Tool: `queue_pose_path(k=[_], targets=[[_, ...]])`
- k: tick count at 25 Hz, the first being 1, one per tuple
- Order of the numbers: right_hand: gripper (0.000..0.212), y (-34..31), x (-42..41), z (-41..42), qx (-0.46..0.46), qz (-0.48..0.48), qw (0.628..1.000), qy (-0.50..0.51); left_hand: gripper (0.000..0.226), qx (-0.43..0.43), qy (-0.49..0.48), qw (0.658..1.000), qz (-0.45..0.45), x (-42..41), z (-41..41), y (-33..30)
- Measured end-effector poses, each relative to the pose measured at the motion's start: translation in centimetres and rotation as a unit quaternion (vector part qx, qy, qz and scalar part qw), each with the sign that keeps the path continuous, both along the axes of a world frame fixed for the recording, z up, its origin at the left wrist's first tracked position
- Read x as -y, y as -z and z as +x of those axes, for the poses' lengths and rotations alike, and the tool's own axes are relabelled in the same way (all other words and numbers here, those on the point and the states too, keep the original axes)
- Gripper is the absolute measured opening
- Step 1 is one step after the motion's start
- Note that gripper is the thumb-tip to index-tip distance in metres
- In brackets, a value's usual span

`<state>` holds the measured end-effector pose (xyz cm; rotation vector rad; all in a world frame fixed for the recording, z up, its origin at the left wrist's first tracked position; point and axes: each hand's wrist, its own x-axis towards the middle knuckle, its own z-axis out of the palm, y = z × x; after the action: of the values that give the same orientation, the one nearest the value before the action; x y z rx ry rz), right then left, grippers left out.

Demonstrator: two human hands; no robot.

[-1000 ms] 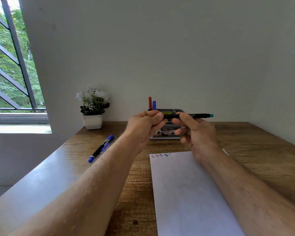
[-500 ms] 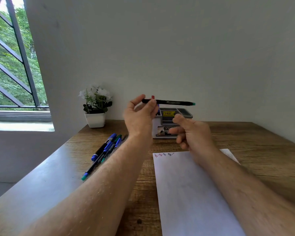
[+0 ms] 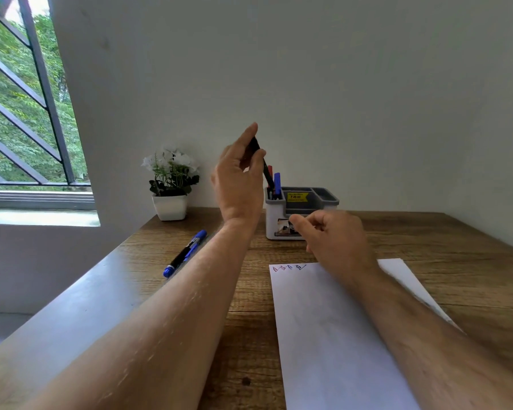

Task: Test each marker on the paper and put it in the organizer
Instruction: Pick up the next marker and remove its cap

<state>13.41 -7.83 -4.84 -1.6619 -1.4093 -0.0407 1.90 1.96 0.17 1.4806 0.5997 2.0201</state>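
My left hand (image 3: 237, 179) is raised above the desk and holds a black marker (image 3: 266, 170) tilted, its lower end inside the left cup of the grey and white organizer (image 3: 308, 202). A red marker (image 3: 269, 170) and a blue marker (image 3: 277, 182) stand in that same cup. My right hand (image 3: 335, 238) hovers low in front of the organizer, fingers loosely curled, holding nothing. The white paper (image 3: 332, 335) lies on the desk under my right forearm, with small red, blue and dark test marks (image 3: 289, 267) at its top edge.
A blue-capped marker (image 3: 185, 252) lies on the wooden desk (image 3: 249, 321) left of my left forearm, with others partly hidden behind the arm. A white pot of flowers (image 3: 170, 190) stands at the back left by the wall. A barred window (image 3: 27, 113) is on the left.
My right hand has let go of the black marker and dropped lower. My left hand has lifted the marker, turned it from level to steeply tilted, and brought its end into the organizer's left cup.
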Motion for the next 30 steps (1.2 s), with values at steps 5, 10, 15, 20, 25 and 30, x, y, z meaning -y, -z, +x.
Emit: queue_pose_path(k=[5, 10, 15, 20, 25, 30], targets=[[0.036, 0.2, -0.3, 0.0, 0.018, 0.008, 1.000, 0.011, 0.046, -0.149, -0.017, 0.989, -0.008, -1.6, 1.1, 0.3], [0.039, 0.5, -0.4, 0.0, 0.030, 0.015, 0.999, -0.002, 0.048, -0.285, -0.037, 0.958, -0.026, -2.5, 1.6, 1.5], [0.039, 0.6, -0.5, 0.0, 0.034, 0.012, 0.999, -0.007, 0.024, -0.263, -0.047, 0.962, -0.056, -2.5, 1.3, 1.8], [0.037, 0.4, -0.4, 0.0, 0.026, 0.013, 1.000, -0.010, 0.013, -0.337, -0.067, 0.937, -0.064, -2.9, 1.6, 2.5], [0.038, 0.6, -0.5, 0.1, 0.030, 0.017, 0.999, -0.009, 0.028, -0.411, -0.099, 0.905, -0.050, -3.0, 1.6, 2.8], [0.037, 0.6, -0.6, 0.3, 0.025, 0.004, 1.000, -0.004, 0.034, -0.433, -0.148, 0.888, -0.050, -2.8, 2.0, 2.9]])
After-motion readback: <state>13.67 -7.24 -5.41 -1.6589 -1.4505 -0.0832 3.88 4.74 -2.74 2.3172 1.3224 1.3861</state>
